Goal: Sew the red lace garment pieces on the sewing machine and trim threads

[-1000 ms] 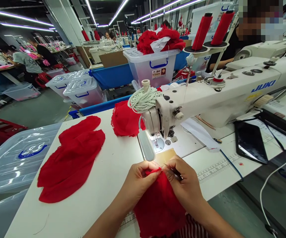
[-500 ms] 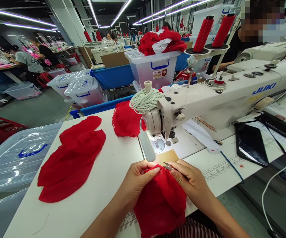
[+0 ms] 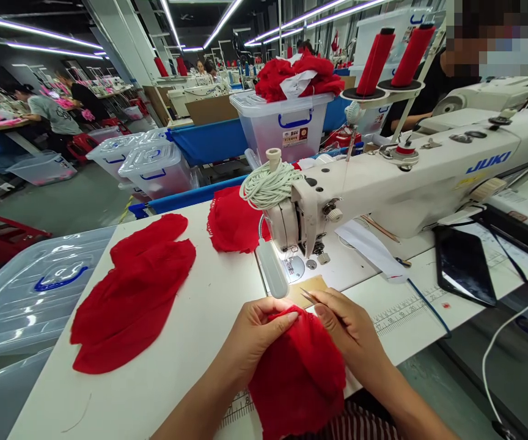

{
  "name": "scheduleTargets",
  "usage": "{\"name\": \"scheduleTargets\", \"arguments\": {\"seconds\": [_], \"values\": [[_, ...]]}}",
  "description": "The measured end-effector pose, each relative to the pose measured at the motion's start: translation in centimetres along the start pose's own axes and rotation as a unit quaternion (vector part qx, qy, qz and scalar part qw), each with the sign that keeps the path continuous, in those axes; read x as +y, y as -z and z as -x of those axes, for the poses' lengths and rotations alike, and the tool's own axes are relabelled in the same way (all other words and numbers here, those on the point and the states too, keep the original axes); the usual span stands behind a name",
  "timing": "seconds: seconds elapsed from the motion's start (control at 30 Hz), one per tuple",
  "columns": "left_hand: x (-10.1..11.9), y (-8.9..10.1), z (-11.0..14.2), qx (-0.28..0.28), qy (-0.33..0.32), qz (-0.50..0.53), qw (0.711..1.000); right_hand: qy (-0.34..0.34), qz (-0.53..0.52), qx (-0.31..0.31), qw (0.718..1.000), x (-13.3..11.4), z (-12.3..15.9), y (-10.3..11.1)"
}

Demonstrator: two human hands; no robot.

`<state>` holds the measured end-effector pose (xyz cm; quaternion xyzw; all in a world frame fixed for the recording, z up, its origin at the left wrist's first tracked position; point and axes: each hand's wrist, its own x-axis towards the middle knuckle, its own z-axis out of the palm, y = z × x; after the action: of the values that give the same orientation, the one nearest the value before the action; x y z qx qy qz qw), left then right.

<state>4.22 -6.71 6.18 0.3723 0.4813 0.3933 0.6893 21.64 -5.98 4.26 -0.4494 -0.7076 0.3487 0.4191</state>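
Observation:
My left hand [image 3: 264, 327] pinches the top edge of a piece of red fabric [image 3: 298, 379] between thumb and fingers. The cloth hangs down over the table's front edge toward my lap. In my right hand [image 3: 344, 324] are small thread snips [image 3: 308, 296], mostly covered by the fingers. Their pointed metal tips show just above the fabric's upper edge, apart from it. Both hands are in front of a white sewing machine [image 3: 383, 177], close to its needle area. Beneath the snips lies a tan card [image 3: 310, 286] on the machine bed.
Red fabric pieces [image 3: 131, 299] lie on the left of the white table [image 3: 209, 342], another red piece [image 3: 234, 220] behind. A phone [image 3: 464, 263] and a white paper strip [image 3: 371, 249] are at right. Clear bins [image 3: 39, 287] stand left. A co-worker [image 3: 456, 67] sits behind the machine.
The thread snips in my right hand have moved up slightly, away from the fabric's edge. My left hand keeps its pinch on the red fabric, almost in place.

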Motion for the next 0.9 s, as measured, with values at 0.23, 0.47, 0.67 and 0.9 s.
{"name": "scheduleTargets", "arguments": {"seconds": [0.23,0.47,0.67,0.9], "values": [[0.3,-0.2,0.3,-0.024,-0.065,-0.148,0.987,-0.008,-0.001,0.092,0.996,-0.6,-0.2,-0.3],[1.2,0.0,0.4,0.008,0.041,-0.090,0.995,-0.078,0.348,0.070,0.932,3.0,0.2,4.8],[0.8,0.2,0.3,0.048,-0.025,-0.173,0.983,-0.006,0.459,0.097,0.883,4.1,1.1,6.0],[1.0,-0.5,0.6,0.083,-0.108,-0.277,0.951,0.028,0.050,0.008,0.998,-0.6,1.7,1.6]]}}
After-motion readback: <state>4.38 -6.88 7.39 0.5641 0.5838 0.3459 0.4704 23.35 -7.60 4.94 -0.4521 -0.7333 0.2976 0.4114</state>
